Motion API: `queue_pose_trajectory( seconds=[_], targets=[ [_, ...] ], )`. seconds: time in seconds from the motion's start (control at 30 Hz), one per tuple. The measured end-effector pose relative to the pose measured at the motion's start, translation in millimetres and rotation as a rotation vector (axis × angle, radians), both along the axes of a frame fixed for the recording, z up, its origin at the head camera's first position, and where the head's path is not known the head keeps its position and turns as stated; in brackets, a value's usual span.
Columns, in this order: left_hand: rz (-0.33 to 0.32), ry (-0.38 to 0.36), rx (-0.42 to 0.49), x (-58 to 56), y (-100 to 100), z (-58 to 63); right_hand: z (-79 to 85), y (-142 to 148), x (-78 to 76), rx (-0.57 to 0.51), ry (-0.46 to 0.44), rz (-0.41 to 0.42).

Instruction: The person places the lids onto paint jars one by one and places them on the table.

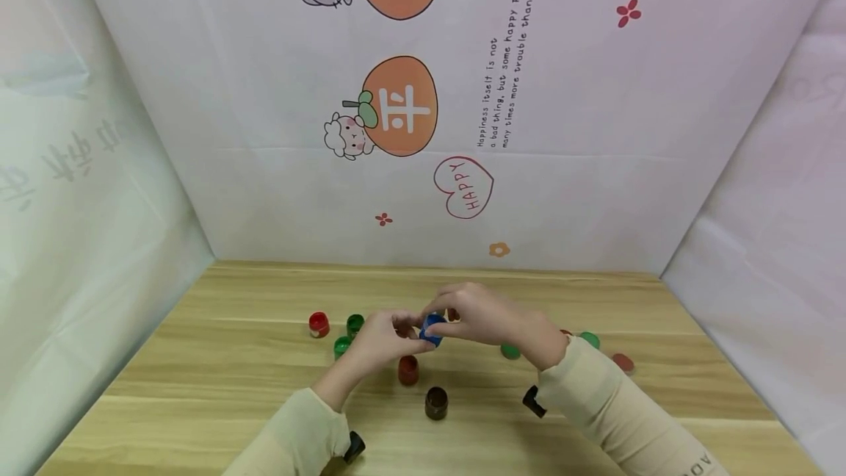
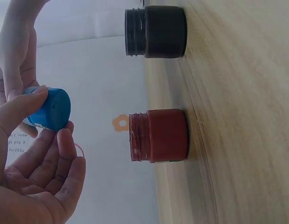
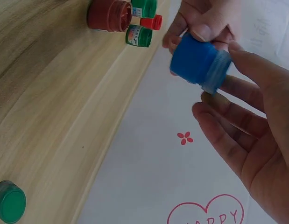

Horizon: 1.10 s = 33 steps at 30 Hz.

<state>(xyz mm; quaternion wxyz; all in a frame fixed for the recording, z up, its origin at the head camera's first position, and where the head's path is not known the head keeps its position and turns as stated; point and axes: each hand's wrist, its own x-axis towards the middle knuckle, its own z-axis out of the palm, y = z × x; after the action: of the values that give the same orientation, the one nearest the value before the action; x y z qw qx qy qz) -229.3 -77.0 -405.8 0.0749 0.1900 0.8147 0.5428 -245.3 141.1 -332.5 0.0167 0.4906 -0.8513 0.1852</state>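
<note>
A small blue paint jar [image 1: 432, 330] is held up between both hands over the table, tilted. My left hand [image 1: 383, 336] pinches its body, thumb on one side and fingers on the other. My right hand [image 1: 479, 314] grips the paler, ribbed end of the jar [image 3: 193, 60] between thumb and fingertips. In the left wrist view the jar's smooth base [image 2: 60, 109] faces the camera. Below the hands stand a reddish-brown paint jar [image 1: 408, 371] and a dark jar [image 1: 436, 403], both uncapped, with threaded necks bare.
Left of the hands stand a red jar [image 1: 319, 325] and two green jars [image 1: 355, 325]. Right, partly behind the right forearm, lie green lids [image 1: 589, 340] and a reddish lid [image 1: 623, 363]. A white printed sheet [image 1: 562, 204] rises behind the wooden table [image 1: 264, 388].
</note>
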Motion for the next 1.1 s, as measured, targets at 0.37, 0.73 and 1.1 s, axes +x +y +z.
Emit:
queue_pose_trajectory(
  seconds=[0.37,0.73,1.1],
  targets=[
    [-0.001,-0.010,0.014,0.2,-1.7,-0.5,-0.9,7.0,-1.4,-0.007,-0.021,0.081],
    [0.001,-0.013,0.022,0.0,0.3,-0.6,-3.2,6.6,-0.4,0.020,-0.039,-0.012],
    [0.001,-0.022,0.042,2.4,-0.4,-0.3,-10.3,5.6,1.0,-0.015,0.036,0.058]
  ],
)
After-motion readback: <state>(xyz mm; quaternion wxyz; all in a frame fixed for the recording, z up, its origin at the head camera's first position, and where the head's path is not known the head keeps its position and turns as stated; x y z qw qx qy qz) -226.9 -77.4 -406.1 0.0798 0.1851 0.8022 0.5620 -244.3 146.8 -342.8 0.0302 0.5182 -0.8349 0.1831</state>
